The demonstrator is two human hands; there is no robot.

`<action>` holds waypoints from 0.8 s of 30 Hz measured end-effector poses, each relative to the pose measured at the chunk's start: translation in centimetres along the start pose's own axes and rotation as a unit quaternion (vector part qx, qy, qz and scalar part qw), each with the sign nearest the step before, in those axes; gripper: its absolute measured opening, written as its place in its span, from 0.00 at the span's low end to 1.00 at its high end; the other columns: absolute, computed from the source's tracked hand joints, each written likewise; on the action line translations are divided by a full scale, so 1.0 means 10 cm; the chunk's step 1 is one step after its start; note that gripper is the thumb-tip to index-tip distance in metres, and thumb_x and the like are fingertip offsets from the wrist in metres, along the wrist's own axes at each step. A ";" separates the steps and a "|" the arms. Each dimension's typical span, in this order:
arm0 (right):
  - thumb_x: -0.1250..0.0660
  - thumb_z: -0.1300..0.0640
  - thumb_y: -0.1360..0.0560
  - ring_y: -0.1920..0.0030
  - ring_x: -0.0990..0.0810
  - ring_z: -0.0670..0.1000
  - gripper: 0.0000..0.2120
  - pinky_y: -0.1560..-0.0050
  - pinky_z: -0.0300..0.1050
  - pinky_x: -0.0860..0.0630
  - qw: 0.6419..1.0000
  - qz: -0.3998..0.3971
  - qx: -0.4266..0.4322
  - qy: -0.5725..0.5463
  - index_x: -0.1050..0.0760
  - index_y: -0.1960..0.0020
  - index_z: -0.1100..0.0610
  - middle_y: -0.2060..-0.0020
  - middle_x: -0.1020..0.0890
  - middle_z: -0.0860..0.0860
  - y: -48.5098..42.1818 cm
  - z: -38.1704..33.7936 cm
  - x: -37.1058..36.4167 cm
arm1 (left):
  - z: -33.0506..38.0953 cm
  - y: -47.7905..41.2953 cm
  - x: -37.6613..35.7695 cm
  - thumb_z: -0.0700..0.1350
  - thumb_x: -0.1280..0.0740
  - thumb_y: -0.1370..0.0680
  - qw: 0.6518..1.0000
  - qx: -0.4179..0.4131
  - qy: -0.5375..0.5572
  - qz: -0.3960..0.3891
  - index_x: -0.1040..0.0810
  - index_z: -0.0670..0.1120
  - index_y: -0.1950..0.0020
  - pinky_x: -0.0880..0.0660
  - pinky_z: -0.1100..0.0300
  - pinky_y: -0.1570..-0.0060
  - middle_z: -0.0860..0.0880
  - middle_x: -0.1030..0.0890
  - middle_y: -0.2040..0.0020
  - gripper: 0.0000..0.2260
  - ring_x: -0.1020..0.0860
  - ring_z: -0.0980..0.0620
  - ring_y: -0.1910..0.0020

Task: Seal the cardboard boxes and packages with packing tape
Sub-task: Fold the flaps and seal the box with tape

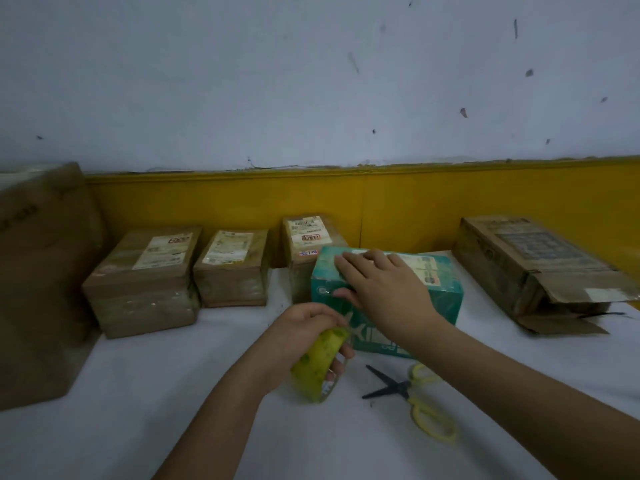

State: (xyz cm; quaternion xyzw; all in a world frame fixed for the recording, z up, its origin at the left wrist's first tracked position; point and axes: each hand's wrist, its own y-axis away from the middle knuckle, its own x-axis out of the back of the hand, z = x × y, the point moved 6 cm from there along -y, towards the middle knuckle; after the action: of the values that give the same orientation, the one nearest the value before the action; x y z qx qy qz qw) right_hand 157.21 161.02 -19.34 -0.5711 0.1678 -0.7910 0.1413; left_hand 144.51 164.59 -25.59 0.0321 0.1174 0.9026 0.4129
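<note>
Tabletop (173,410): a smooth white surface that spreads under both hands.
Large carton (38,271): plain brown cardboard, tall and blocky, far out to the left of the left hand.
Open carton (526,261): worn, creased cardboard with printed panels and loose end flaps, lying low, well to the right of the right hand.
Teal box (446,299): glossy and rectangular with a paper label on top, directly under the right hand.
Brown parcels: three blocks wrapped in shiny tape and labelled; two (145,282) (232,271) lie beyond and left of the left hand, and one (311,233) is just behind the teal box.
Right hand (384,285): fingers straight and flat on the box top, thumb on its front face.
Left hand (301,327): curled round the tape roll.
Scissors (407,388): dark blades parted, yellow plastic loops, below the right forearm.
Tape roll (317,368): a yellowish ring, just in front of the teal box.
</note>
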 end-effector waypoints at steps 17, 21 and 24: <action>0.35 0.45 0.22 0.48 0.25 0.44 0.13 0.47 0.37 0.28 0.927 0.028 -0.148 -0.343 0.22 0.41 0.50 0.48 0.20 0.45 0.32 -0.15 0.28 | 0.35 0.26 -0.04 0.36 0.39 0.19 0.998 -0.031 -0.014 -0.048 0.23 0.41 0.39 0.19 0.50 0.59 0.36 0.16 0.51 0.10 0.17 0.38 0.58; 0.32 0.51 0.23 0.65 0.22 0.42 0.06 0.65 0.30 0.28 0.901 0.004 -0.175 -0.397 0.17 0.53 0.51 0.63 0.16 0.48 0.34 -0.13 0.33 | 0.41 0.40 -0.14 0.34 0.39 0.19 0.999 -0.012 -0.028 -0.039 0.25 0.39 0.38 0.19 0.53 0.63 0.37 0.16 0.53 0.10 0.16 0.39 0.60; 0.34 0.50 0.22 0.61 0.19 0.50 0.08 0.58 0.45 0.22 0.917 -0.007 -0.184 -0.354 0.18 0.54 0.52 0.63 0.16 0.51 0.37 -0.20 0.41 | 0.41 0.48 -0.20 0.32 0.39 0.20 0.999 -0.009 -0.024 -0.031 0.26 0.37 0.39 0.19 0.52 0.64 0.37 0.16 0.58 0.10 0.18 0.41 0.64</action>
State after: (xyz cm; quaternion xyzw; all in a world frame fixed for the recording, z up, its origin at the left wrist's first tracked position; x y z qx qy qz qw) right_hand 154.19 156.18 -18.02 -0.8310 0.2450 -0.4932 0.0785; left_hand 142.91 160.76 -20.33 0.0467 0.1003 0.8892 0.4439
